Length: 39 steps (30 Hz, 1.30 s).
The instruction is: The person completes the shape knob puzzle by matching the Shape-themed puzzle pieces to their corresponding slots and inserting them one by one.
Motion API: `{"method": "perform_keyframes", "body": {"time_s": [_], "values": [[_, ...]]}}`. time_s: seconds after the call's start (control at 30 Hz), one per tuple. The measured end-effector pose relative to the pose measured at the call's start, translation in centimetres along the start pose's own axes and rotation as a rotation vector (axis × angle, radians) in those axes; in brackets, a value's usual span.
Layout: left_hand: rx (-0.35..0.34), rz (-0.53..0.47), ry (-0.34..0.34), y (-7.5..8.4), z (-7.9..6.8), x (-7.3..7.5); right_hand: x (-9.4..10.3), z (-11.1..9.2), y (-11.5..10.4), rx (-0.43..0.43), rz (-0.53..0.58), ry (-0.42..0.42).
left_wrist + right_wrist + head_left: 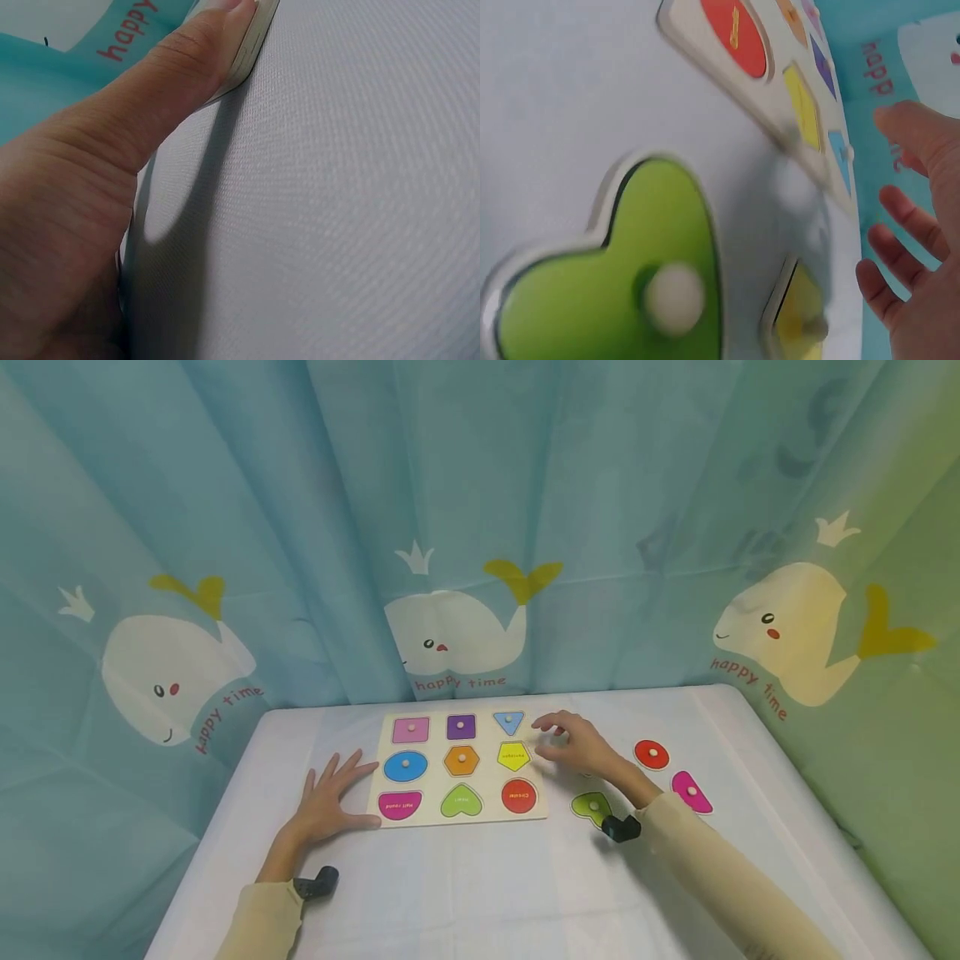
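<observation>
A wooden knob-puzzle board [457, 821] lies flat on the table. Knobbed pieces, among them a light blue triangle [508, 722] and an orange hexagon [461, 761], sit in its upper and middle rows. Bare printed slots show for the pentagon [514, 758], half round, heart and circle. My left hand [326, 806] touches the board's left edge with fingers spread; in the left wrist view its thumb [180, 64] lies against the board's edge. Just right of the triangle, my right hand [577, 747] hovers, fingers loosely bent around nothing. Below it lies a yellow pentagon piece [799, 307], mostly hidden in the head view.
Loose on the table's right side are a green heart piece [590, 807], a red round piece [651, 755] and a magenta half-round piece [690, 792]. A whale-print curtain [465, 527] hangs behind the white table [465, 893].
</observation>
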State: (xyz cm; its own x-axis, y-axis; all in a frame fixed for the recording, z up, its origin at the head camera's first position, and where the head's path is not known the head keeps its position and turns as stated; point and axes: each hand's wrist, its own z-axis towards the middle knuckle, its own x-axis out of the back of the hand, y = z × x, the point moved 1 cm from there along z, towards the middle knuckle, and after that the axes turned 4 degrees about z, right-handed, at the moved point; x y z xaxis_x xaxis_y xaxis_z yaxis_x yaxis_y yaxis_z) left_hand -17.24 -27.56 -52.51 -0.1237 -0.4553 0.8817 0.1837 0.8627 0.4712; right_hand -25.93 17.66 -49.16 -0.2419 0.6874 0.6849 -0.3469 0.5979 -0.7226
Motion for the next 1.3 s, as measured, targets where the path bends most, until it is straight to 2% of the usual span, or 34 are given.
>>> {"method": "perform_keyframes", "body": {"time_s": [0.23,0.47,0.7,1.3], "values": [[-0.002,0.005,-0.005,-0.3,0.1,-0.2,1.1,-1.7,2.5,-0.099,0.01,0.064],[-0.008,0.006,0.0,-0.3,0.2,-0.2,1.8,-3.2,4.4,-0.119,0.021,0.109],[0.002,0.001,-0.011,-0.5,0.3,-0.3,2.0,-4.4,5.5,-0.186,0.026,0.122],[0.002,0.017,-0.004,0.0,0.0,0.1,1.7,-4.9,6.5,-0.215,0.051,0.139]]}}
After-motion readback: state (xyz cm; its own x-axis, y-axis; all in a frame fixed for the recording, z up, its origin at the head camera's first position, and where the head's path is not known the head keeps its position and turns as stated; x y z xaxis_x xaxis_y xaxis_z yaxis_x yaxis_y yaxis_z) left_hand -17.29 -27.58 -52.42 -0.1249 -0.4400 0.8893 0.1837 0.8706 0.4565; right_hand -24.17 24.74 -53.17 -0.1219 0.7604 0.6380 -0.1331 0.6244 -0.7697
